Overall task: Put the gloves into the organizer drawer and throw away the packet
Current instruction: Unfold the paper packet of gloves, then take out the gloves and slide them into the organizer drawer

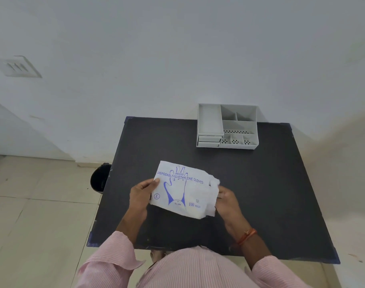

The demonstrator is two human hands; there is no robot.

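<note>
A white packet point(183, 189) printed in blue with a hand outline and "disposable polyethylene gloves" is held just above the black table point(270, 183). My left hand point(141, 196) pinches its left edge. My right hand point(227, 199) grips its right end, where crumpled white material point(214, 181) sticks out. A grey organizer point(227, 126) stands at the table's far edge against the wall. It has open compartments on the right and small drawers point(209, 140) stacked at its front left, which look closed.
A black bin point(99, 177) stands on the tiled floor just left of the table, partly hidden by the table's edge. A white wall rises behind the table. My pink striped sleeves reach in from the bottom.
</note>
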